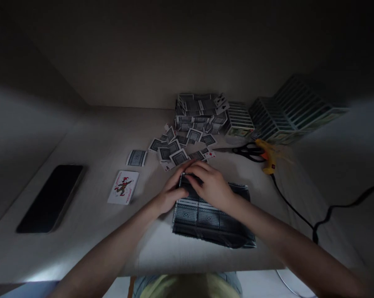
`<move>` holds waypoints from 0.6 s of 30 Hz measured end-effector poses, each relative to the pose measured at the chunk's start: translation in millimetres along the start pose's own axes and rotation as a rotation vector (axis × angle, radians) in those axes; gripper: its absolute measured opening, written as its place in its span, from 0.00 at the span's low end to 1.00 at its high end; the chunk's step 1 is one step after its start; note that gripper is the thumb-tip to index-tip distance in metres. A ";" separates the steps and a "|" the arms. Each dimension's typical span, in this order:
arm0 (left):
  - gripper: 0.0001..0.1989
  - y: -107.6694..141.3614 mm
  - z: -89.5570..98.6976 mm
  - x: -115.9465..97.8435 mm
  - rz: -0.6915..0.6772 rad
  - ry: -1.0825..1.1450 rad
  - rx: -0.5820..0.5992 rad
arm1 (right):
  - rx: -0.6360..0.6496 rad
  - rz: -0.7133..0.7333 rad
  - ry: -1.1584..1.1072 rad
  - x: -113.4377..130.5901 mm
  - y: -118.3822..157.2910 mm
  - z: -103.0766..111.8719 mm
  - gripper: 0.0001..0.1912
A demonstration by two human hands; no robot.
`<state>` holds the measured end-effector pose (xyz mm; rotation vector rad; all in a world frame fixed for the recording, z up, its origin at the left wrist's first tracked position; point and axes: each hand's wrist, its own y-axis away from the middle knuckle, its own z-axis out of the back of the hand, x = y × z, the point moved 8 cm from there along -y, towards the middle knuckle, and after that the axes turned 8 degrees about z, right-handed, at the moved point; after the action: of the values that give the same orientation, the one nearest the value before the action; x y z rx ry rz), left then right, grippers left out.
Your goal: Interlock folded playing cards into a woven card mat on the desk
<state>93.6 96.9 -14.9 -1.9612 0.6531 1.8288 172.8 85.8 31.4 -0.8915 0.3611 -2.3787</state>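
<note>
A dark panel of joined playing cards [205,219], backs facing up, lies at the table's front. My left hand [172,190] grips its upper left corner, with the thumb on top and the fingers behind the edge. Bent over that same corner, my right hand [210,184] has its thumb and fingers closed on the edge; the fingertips are partly hidden. Just beyond both hands lies a loose heap of cut card pieces [178,157]. A joker card [124,187] rests face up to the left, below a small face-down card piece [136,157].
A block built of cards [199,111] stands at the back, beside green-edged stepped stacks [276,118]. Black scissors [250,152] and a yellow glue gun [267,157] lie right, the gun's cord [291,205] running off the edge. A phone [50,198] lies left.
</note>
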 end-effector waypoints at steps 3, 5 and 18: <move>0.40 0.5 -0.4 0.6 0.030 0.000 0.008 | 0.021 -0.023 -0.006 -0.6 -1.6 -3.4 0.06; 0.40 0.9 -0.5 1.4 0.054 -0.012 0.008 | 0.023 -0.032 -0.015 -0.7 -2.9 -3.5 0.06; 0.12 12.2 24.9 -21.0 -0.006 -0.555 -0.405 | -0.022 -0.124 -0.088 -21.2 16.9 45.9 0.07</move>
<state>65.3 102.6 4.5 -1.5268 0.1065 2.4994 223.6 82.5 47.3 -1.0522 0.3059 -2.4418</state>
